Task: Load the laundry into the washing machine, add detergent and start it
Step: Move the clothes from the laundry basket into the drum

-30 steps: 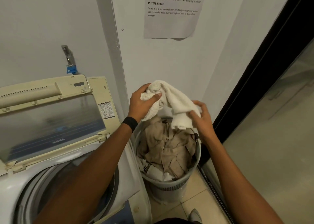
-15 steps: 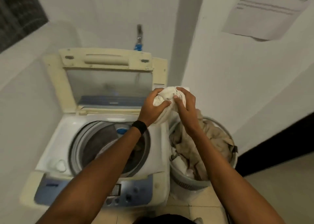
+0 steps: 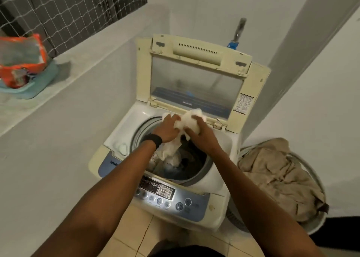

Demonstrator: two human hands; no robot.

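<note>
Both forearms reach in from the bottom edge and converge over the washing machine (image 3: 222, 208). Its control panel (image 3: 165, 194) lies nearest, and the round drum (image 3: 196, 169) opens just behind it, with dark and pale clothes already inside. The white towel (image 3: 190, 123) is above the far half of that opening. Its bunched upper end is squeezed between the hands, and a loose tail hangs down into the drum, so its long axis runs roughly top to bottom with the free end pointing down toward the load.

The left hand (image 3: 167, 129), with a black wristband (image 3: 153, 139) behind it, is knuckles up with its fingers curled into the cloth. The right hand (image 3: 200, 133) faces it and wraps the bundle from the other side.

Behind them the lid (image 3: 194, 77) stands raised. To the right, beside the machine, the laundry basket (image 3: 313, 173) holds tan clothes (image 3: 278, 174). Far left, an orange packet (image 3: 21, 59) sits on the ledge (image 3: 81, 69).
</note>
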